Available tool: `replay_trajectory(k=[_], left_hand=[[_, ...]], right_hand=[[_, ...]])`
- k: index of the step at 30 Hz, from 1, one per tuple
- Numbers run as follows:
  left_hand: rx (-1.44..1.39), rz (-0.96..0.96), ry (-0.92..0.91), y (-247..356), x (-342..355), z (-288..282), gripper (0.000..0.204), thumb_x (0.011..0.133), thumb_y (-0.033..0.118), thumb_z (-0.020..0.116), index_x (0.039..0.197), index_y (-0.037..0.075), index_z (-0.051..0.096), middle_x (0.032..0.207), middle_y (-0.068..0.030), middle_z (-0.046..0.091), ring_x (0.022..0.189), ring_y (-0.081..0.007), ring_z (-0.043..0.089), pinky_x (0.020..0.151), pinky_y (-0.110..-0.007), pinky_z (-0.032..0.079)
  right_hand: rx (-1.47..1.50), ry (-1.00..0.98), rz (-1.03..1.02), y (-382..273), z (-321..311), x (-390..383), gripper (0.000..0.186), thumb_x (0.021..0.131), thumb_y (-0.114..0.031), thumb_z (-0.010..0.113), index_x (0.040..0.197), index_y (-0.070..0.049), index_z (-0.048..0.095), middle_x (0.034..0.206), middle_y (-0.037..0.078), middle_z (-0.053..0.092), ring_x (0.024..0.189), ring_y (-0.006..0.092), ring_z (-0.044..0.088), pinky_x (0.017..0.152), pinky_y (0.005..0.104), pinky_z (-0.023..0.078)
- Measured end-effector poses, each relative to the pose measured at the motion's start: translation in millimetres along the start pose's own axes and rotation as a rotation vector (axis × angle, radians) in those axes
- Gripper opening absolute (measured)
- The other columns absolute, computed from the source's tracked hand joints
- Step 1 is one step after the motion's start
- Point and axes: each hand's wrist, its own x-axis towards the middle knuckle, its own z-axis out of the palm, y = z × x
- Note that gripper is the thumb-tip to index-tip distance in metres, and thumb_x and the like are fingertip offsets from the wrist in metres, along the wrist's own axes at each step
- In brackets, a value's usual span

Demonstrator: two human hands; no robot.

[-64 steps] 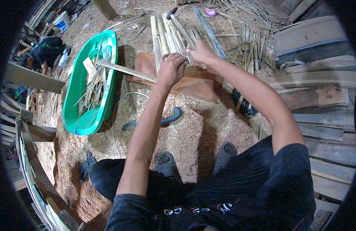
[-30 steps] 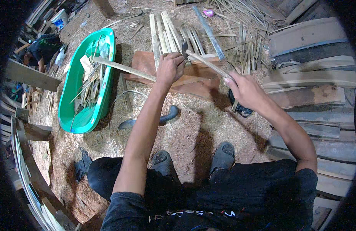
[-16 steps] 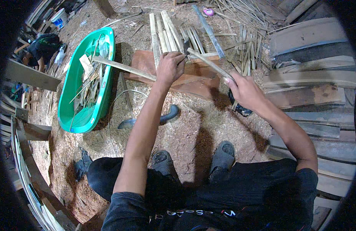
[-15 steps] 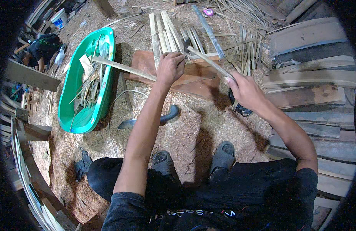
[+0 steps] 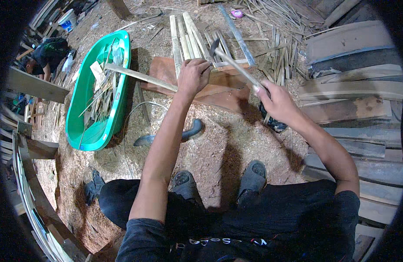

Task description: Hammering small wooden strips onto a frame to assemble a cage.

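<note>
My left hand is closed over the near ends of pale wooden slats, at a reddish-brown board; whatever its fingers grip is hidden. My right hand is closed round the light wooden handle of a hammer, whose dark head sits just above and right of my left fingers. A long slat runs leftward from under my left hand onto a green plastic tub holding wood scraps. A curved dark blue-grey object lies on the shavings-covered ground below the board.
Another person bends down at the upper left, near a white bucket. Stacked planks line the right side. A blue-grey plank, loose strips and a pink object lie at the back. A wooden beam juts in at left.
Since two seconds ago my right hand has moved down and right, bringing the hammer head down near my left fingers. In the last half second the head rose slightly.
</note>
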Motion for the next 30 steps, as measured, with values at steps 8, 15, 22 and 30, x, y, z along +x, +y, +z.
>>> replay_trajectory(k=[8,15,22,30], left_hand=[[-0.019,-0.075,-0.14,10,9,-18,0.029,0.078,0.026,0.075,0.098,0.005,0.072,0.098,-0.0081,0.07,0.098,-0.0263,0.066,0.094,-0.041,0.045],[-0.181,0.03,-0.044,-3,6,0,0.025,0.08,0.011,0.073,0.103,0.0,0.071,0.113,-0.0144,0.07,0.097,-0.0314,0.068,0.086,-0.038,0.055],[-0.164,-0.119,-0.176,-5,9,-13,0.033,0.079,0.019,0.079,0.107,0.004,0.072,0.107,-0.0114,0.073,0.093,-0.027,0.07,0.081,-0.037,0.056],[-0.181,-0.108,-0.148,-3,11,-10,0.031,0.077,0.019,0.08,0.104,0.005,0.074,0.105,-0.011,0.073,0.094,-0.0266,0.07,0.082,-0.036,0.056]], right_hand=[[0.46,0.026,0.126,18,40,130,0.029,0.096,-0.028,0.065,0.109,-0.003,0.063,0.073,0.0,0.059,0.06,0.0101,0.055,0.053,0.0295,0.045],[0.47,0.095,0.128,33,100,241,0.034,0.082,-0.019,0.073,0.11,-0.002,0.062,0.08,0.006,0.062,0.071,0.0191,0.062,0.064,0.0357,0.05],[0.643,-0.038,0.267,14,92,234,0.036,0.075,-0.008,0.08,0.104,0.0,0.06,0.087,0.007,0.063,0.075,0.0181,0.062,0.065,0.034,0.051],[0.608,-0.018,0.154,32,104,241,0.033,0.075,-0.015,0.082,0.099,-0.003,0.062,0.084,0.005,0.065,0.074,0.0167,0.061,0.069,0.0333,0.051]])
